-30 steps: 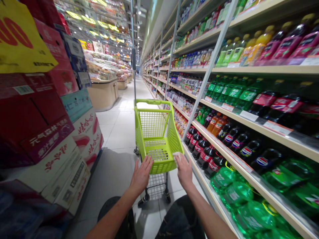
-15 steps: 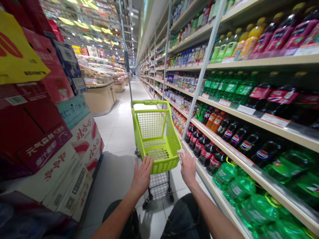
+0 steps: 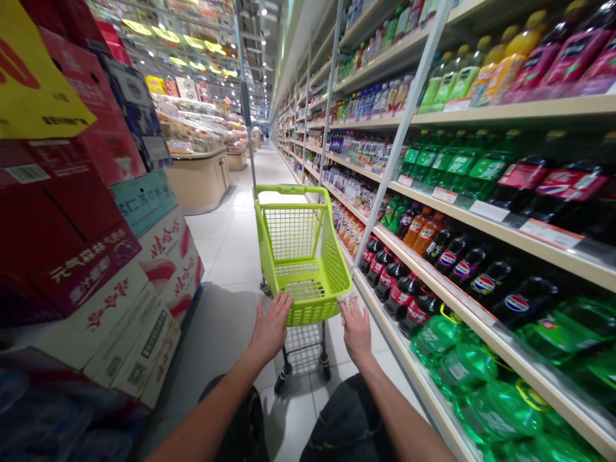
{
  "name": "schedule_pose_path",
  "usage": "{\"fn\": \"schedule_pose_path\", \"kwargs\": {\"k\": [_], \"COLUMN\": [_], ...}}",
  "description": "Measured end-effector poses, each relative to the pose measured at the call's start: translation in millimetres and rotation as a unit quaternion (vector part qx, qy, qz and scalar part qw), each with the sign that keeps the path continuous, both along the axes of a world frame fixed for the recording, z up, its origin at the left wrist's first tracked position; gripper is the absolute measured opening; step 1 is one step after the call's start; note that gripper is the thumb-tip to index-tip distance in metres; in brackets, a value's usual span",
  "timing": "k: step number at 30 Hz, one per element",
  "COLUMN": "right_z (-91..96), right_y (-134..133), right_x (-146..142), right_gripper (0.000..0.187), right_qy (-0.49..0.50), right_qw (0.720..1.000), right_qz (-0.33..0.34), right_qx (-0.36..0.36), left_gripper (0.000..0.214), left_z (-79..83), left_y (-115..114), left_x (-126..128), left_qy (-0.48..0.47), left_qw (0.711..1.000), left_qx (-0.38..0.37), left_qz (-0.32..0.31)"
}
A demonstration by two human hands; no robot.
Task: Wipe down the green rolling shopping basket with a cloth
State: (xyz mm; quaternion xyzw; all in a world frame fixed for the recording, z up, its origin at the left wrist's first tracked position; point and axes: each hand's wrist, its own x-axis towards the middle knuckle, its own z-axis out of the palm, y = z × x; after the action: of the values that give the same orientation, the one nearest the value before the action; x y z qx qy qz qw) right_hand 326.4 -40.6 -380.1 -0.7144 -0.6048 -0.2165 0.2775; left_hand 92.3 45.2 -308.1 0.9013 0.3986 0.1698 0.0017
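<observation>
Right hand slightly lower, with white tissue — left hand against green cart

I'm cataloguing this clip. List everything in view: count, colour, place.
Cart: one, lime green, centre
Pole: one, grey, cart's left
Wad: one, whitish, beside cart
Shelving: one run, pale, right
Bottles: many, mixed colours, on shelving
Cartons: several, mixed colours, left
Sign: one, yellow, left
Counters: several, beige, upper left
Floor: one, pale grey, below
Ceiling lights: many, yellowish, top
Trousered legs: two, dark, bottom
Left hand: one, bare, cart's near edge
Right hand: one, bare, holding wad
</observation>
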Motion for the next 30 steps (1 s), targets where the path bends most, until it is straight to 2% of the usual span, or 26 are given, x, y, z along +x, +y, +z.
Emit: {"fn": "schedule_pose_path", "kwargs": {"k": [2, 4, 6, 8, 10, 11, 12, 14, 17, 19, 22, 24, 27, 30], "right_z": [-24.5, -35.1, -25.8, -4.5, 11.7, 13.3, 9.9, -8.4, -34.1, -31.4, -7.5, 0.1, -13.4, -23.3], "right_y": [-8.5, -14.6, -14.7, -7.5, 4.0, 9.3, 13.0, 13.9, 3.1, -2.4, 2.6, 9.8, 10.4, -1.0], "right_x": [-9.4, -17.5, -19.7, -20.7, -27.9, -35.0, -43.9, -63.5, -84.0, -89.3, -95.4, -102.2, -109.8, -104.4], "right_gripper": [0.054, 0.055, 0.055, 0.055, 0.056, 0.056, 0.056, 0.055, 0.057, 0.056, 0.052, 0.049, 0.046, 0.049], "right_qy": [0.015, 0.033, 0.049, 0.058, 0.056, 0.051, 0.043, 0.029, 0.026, 0.030, 0.023, 0.005, -0.015, -0.007], "right_qw": [0.998, 0.998, 0.999, 0.996, 0.993, 0.994, 0.995, 0.994, 0.992, 0.992, 0.990, 0.987, 0.983, 0.985], "right_qz": [0.021, 0.021, -0.003, -0.021, -0.004, 0.019, 0.045, 0.093, 0.121, 0.119, 0.123, 0.146, 0.177, 0.171], "right_qx": [-0.050, -0.057, -0.005, 0.065, 0.099, 0.096, 0.083, 0.042, 0.001, 0.012, 0.059, 0.069, 0.048, 0.028], "left_gripper": [0.063, 0.062, 0.064, 0.065, 0.064, 0.064, 0.064, 0.066, 0.068, 0.068, 0.068, 0.070, 0.071, 0.070], "left_z": [-0.2, -0.1, 0.1, 0.0, -0.1, 0.0, 0.5, 2.2, 4.8, 4.3, -1.8, -7.5, -13.9, -15.0], "left_y": [0.7, 2.2, 4.1, 5.5, 5.8, 5.5, 5.1, 3.8, 2.5, 2.5, 2.4, 1.6, -0.1, -1.2], "left_x": [0.2, -1.0, -2.6, -3.2, -2.7, -2.2, -1.8, -1.9, -5.2, -9.0, -15.3, -19.2, -24.3, -26.4], "left_qy": [-0.006, -0.002, 0.005, 0.005, -0.001, -0.003, -0.003, 0.001, 0.005, -0.004, -0.026, -0.031, -0.028, -0.026], "left_qw": [1.000, 1.000, 1.000, 1.000, 1.000, 1.000, 1.000, 1.000, 0.999, 0.999, 0.999, 0.999, 0.999, 0.999], "left_qx": [0.007, 0.013, 0.013, 0.009, 0.005, 0.003, 0.000, -0.010, -0.027, -0.031, -0.025, -0.019, -0.007, -0.003], "left_qz": [0.000, -0.007, -0.014, -0.015, -0.011, -0.010, -0.010, -0.014, -0.028, -0.020, 0.025, 0.037, 0.025, 0.028]}}
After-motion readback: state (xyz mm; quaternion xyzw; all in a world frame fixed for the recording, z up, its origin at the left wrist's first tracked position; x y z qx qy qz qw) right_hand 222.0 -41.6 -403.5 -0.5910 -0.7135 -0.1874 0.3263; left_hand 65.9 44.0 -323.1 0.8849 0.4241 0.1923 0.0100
